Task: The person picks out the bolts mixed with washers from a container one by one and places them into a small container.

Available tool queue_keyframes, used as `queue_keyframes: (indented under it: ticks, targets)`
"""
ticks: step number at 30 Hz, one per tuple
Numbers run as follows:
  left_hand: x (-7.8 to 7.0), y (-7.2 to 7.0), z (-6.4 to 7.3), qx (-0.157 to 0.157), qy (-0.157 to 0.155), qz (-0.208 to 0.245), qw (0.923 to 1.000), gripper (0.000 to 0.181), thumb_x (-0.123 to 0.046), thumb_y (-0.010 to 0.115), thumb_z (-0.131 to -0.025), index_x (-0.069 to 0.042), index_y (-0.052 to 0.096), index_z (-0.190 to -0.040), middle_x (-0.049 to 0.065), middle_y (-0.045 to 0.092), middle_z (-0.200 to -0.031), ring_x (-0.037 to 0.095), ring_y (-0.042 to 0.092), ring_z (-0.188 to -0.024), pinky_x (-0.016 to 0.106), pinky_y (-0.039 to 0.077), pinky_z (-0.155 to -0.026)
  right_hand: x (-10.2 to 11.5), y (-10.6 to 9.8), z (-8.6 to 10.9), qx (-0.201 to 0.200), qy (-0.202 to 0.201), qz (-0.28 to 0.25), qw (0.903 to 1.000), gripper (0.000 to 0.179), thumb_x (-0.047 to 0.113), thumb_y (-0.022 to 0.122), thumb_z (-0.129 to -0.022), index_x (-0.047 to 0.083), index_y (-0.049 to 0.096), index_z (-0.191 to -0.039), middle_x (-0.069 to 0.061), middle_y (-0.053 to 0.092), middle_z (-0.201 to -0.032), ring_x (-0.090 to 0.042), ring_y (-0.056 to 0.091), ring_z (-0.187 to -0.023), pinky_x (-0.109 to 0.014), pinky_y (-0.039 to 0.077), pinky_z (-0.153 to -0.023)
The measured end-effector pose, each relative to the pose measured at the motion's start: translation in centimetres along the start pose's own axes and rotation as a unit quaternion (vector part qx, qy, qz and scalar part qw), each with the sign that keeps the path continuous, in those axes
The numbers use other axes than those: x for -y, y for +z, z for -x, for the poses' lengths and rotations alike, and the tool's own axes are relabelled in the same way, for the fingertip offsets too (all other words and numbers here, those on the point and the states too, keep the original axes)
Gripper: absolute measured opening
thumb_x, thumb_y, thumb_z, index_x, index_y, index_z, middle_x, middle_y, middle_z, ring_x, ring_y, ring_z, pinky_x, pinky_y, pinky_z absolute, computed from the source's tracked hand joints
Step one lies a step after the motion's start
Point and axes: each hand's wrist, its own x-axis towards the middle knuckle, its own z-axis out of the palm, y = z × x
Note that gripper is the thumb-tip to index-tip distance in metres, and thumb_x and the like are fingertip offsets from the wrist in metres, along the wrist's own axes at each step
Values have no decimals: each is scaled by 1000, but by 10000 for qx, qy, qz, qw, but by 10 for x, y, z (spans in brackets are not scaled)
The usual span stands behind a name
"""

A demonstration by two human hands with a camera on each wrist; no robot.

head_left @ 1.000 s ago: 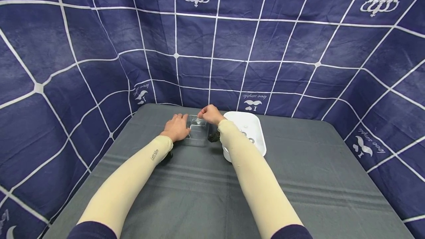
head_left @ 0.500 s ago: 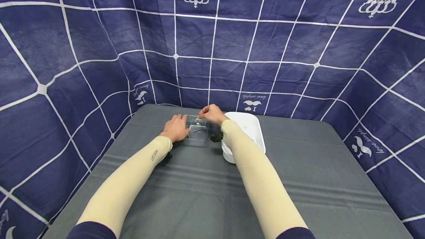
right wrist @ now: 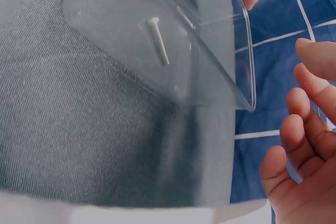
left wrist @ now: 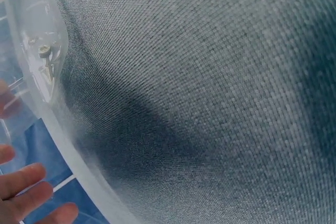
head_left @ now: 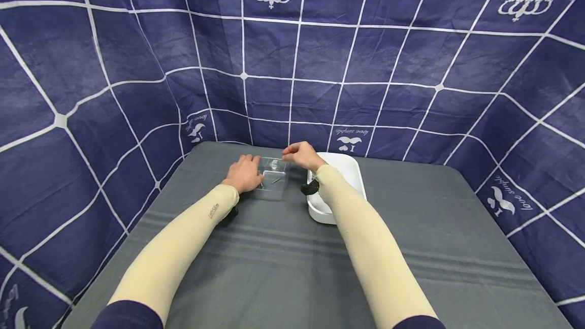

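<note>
A clear plastic divided box [head_left: 270, 194] rests near the back of the grey table. My left hand [head_left: 244, 174] holds its left edge, with the fingers by the far corner and the thumb seen through the plastic. Inside lies a screw [right wrist: 160, 43] in the larger compartment, and another screw [left wrist: 44, 53] shows through the box wall. My right hand [head_left: 302, 155] hovers off the box's far right corner. Its fingers are loosely bent, with nothing visible between them in the right wrist view.
A white tray [head_left: 323, 216] stands to the right of the box, partly covered by my right forearm. Blue cloth with white lines [head_left: 365, 55] hangs behind the table [head_left: 274, 258] and at both sides.
My right hand has moved right, away from the box, and its wrist now lies over the white tray. A screw has come into view in the box's larger compartment. The left hand stays put.
</note>
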Motion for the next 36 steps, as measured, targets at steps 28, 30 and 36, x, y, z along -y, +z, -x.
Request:
queue_keyframes:
  ticks: [28, 30, 36]
  targets:
    - [-36, -7, -8, -572, 590, 238, 9963, 57, -25, 60, -92, -2, 50, -144, 21, 53, -138, 37, 48, -131, 52, 44, -107, -23, -38, 24, -223, 221, -243, 9992, 25, 11, 72, -89, 1, 73, -113, -6, 73, -94, -9, 62, -84, -24, 49, -80]
    - [-38, -7, -8, -581, 595, 263, 9962, 58, -26, 60, -92, -2, 50, -144, 21, 53, -138, 36, 47, -132, 51, 44, -107, -23, -40, 25, -209, 241, -234, 9992, 26, 11, 72, -90, 1, 73, -113, -6, 72, -94, -9, 60, -83, -24, 48, -80]
    - [-44, -8, -11, -605, 573, 440, 9955, 57, -26, 59, -93, -3, 50, -144, 19, 52, -138, 34, 45, -133, 51, 47, -105, -25, -46, 28, -232, 315, -250, 9989, 26, 10, 72, -90, 0, 72, -114, -2, 71, -89, -9, 60, -81, -23, 48, -77]
